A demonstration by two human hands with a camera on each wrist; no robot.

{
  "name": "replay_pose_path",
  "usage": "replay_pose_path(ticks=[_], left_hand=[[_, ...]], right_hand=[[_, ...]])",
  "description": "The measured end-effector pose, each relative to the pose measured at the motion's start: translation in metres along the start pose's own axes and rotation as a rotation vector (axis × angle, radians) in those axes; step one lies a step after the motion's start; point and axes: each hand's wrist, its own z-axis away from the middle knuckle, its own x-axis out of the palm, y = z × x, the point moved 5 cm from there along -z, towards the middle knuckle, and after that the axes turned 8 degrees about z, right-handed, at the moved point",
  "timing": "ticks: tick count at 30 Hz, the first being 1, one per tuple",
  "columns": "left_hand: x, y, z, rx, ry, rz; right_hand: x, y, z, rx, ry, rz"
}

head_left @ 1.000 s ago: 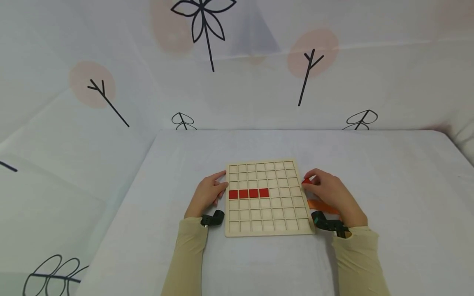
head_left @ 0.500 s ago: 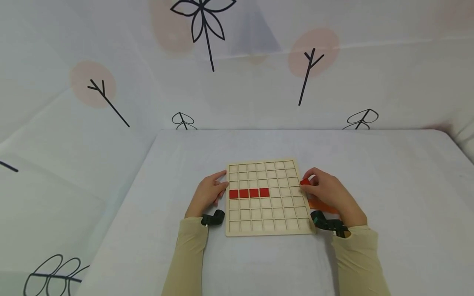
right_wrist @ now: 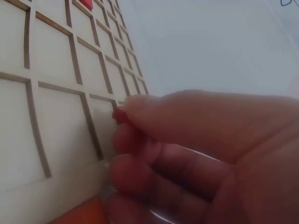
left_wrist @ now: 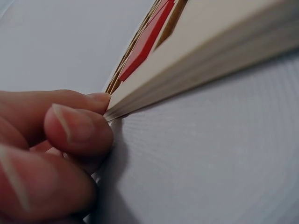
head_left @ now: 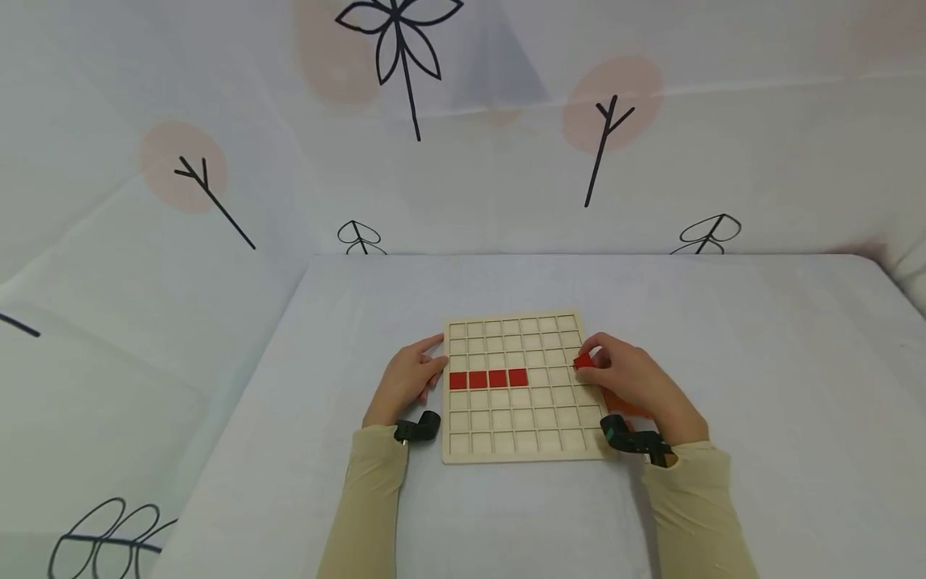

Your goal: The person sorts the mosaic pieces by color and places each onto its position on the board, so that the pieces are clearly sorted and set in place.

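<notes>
A pale wooden board [head_left: 528,402] with a grid of square recesses lies on the table. Red square tiles [head_left: 488,379] fill several recesses in one row, starting from the left side. My left hand [head_left: 407,378] rests against the board's left edge with its fingertips. In the left wrist view, the fingers [left_wrist: 74,128] touch the edge close to a tile. Over the board's right edge, my right hand [head_left: 625,376] pinches another red tile [head_left: 583,362] between thumb and fingers. Its fingers hide most of that tile in the right wrist view.
Something flat and orange [head_left: 624,404] lies beside the board's right edge, partly covered by my right hand and wrist. A white cloth covers the table [head_left: 506,515], and a patterned cloth [head_left: 499,177] hangs behind it.
My right hand has moved left with its tile, from beside the board to over its right-hand recesses. The left hand has stayed at the left edge.
</notes>
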Motion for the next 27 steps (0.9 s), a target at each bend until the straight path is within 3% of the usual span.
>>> replay_pose_path(ticks=[17,27], left_hand=[[0.0,0.0,0.0,-0.01,0.0,0.019],[0.0,0.0,-0.001,0.022,-0.006,0.026]], right_hand=[[0.005,-0.012,-0.002,-0.064,-0.005,0.024],[0.014,-0.027,-0.004,-0.102,-0.017,0.026]])
